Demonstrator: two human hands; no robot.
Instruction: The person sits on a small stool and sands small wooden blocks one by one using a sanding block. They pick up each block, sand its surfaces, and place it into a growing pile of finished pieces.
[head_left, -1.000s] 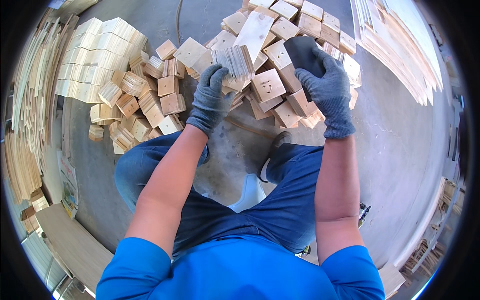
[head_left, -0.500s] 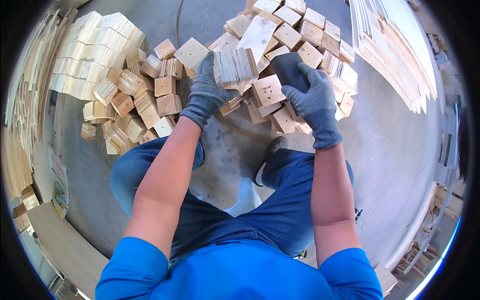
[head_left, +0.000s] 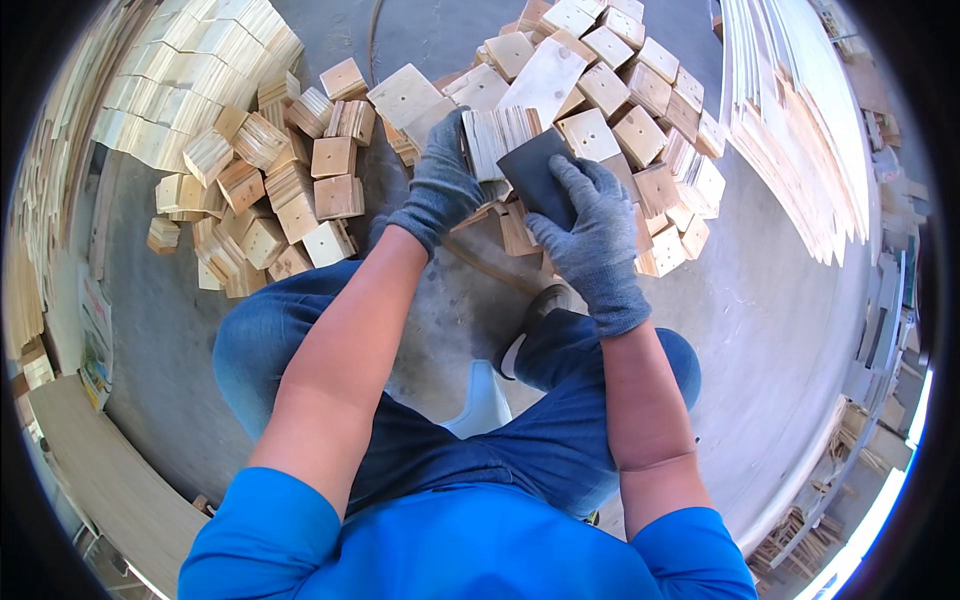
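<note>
My left hand [head_left: 440, 185], in a grey glove, grips a stack of thin square wooden pieces [head_left: 497, 135] held on edge above the floor. My right hand [head_left: 590, 225], also gloved, presses a dark sanding pad [head_left: 535, 175] against the side of that stack. Just beyond both hands lies a pile of square wooden blocks [head_left: 610, 95], several with a hole in the middle.
A second heap of wooden squares [head_left: 285, 195] lies at left, with neat stacked rows [head_left: 190, 80] behind it. Long thin boards [head_left: 790, 130] are stacked at right. My knees in blue jeans and a white stool [head_left: 485, 400] sit on the concrete floor below.
Both hands have drawn nearer to me with the stack. My right hand has moved left from the block pile and now sets the dark pad against the stack.
</note>
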